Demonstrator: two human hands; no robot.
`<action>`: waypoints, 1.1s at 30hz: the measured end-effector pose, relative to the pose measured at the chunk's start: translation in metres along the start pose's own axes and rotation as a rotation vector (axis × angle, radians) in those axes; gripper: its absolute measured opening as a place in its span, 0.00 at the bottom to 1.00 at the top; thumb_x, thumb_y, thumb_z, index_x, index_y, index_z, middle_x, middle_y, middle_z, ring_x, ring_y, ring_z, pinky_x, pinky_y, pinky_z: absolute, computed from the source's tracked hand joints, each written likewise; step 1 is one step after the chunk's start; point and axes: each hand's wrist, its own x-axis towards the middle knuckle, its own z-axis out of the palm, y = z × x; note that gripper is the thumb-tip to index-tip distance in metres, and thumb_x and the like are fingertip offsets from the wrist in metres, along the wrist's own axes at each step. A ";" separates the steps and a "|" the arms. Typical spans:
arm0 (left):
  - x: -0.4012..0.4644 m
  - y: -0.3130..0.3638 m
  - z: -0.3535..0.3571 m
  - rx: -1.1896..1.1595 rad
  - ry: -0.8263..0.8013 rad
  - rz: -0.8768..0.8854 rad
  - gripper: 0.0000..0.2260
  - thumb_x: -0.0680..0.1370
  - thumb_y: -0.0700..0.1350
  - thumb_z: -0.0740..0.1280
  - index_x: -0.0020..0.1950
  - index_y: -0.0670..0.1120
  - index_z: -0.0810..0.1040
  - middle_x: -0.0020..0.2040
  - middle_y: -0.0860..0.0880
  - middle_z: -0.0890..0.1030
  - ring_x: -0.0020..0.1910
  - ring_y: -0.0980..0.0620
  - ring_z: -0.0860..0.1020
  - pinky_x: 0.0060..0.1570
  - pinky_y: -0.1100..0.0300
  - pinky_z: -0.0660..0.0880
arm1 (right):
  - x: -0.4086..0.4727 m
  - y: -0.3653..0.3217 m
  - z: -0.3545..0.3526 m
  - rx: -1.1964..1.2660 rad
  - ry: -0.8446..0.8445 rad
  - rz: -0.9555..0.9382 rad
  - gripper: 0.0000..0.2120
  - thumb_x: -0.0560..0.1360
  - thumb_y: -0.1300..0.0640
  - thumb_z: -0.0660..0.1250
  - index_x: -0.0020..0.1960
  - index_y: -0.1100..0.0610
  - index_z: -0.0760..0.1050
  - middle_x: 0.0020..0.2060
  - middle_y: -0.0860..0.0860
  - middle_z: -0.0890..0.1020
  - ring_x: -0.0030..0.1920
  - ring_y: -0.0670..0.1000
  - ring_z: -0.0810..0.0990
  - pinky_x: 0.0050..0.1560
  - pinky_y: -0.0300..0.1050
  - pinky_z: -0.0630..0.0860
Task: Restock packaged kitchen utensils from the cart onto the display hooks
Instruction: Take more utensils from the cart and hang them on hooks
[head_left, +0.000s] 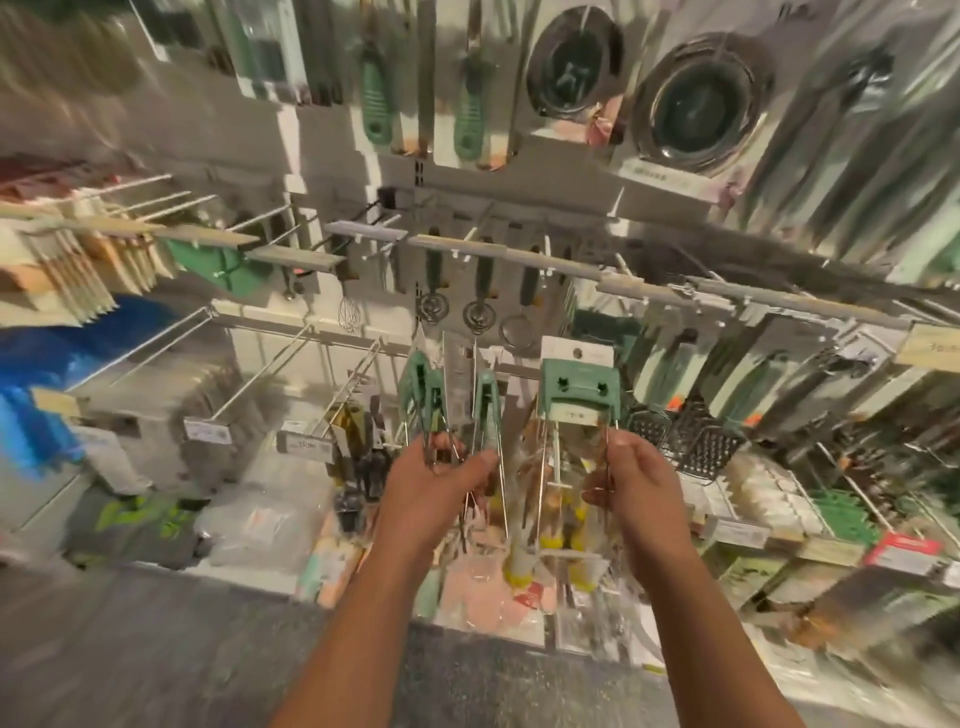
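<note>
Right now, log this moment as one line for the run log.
left hand: grips bundle of green-handled utensils | right hand: holds carded green-handled utensil | place: in front of display hooks | hung: not yet

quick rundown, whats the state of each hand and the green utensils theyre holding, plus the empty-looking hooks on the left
left hand: gripping a bunch of green-handled utensils
green-handled utensils: held upright, not on a hook
right hand: pinching the wires of a green carded utensil
green carded utensil: held up facing the display, not hung
left hooks: bare
graters: hanging
</note>
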 end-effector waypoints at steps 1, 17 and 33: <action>0.001 0.006 0.008 -0.005 0.001 0.002 0.41 0.61 0.64 0.82 0.68 0.48 0.76 0.59 0.47 0.85 0.57 0.48 0.83 0.66 0.42 0.75 | 0.010 0.000 -0.005 -0.024 -0.008 -0.033 0.12 0.86 0.49 0.59 0.54 0.53 0.80 0.39 0.52 0.81 0.36 0.48 0.79 0.41 0.48 0.81; 0.043 0.009 0.076 -0.019 0.092 -0.028 0.22 0.73 0.52 0.78 0.62 0.46 0.77 0.46 0.47 0.86 0.51 0.45 0.82 0.65 0.35 0.73 | 0.076 0.016 -0.038 -0.042 0.081 -0.202 0.14 0.84 0.44 0.60 0.56 0.51 0.79 0.38 0.46 0.80 0.39 0.48 0.77 0.43 0.50 0.75; 0.044 0.009 0.072 -0.142 0.096 0.064 0.11 0.79 0.47 0.73 0.55 0.41 0.79 0.34 0.46 0.84 0.31 0.53 0.79 0.66 0.35 0.71 | 0.072 0.013 -0.022 -0.027 0.067 -0.224 0.08 0.85 0.52 0.60 0.59 0.51 0.77 0.37 0.51 0.80 0.31 0.42 0.73 0.32 0.35 0.72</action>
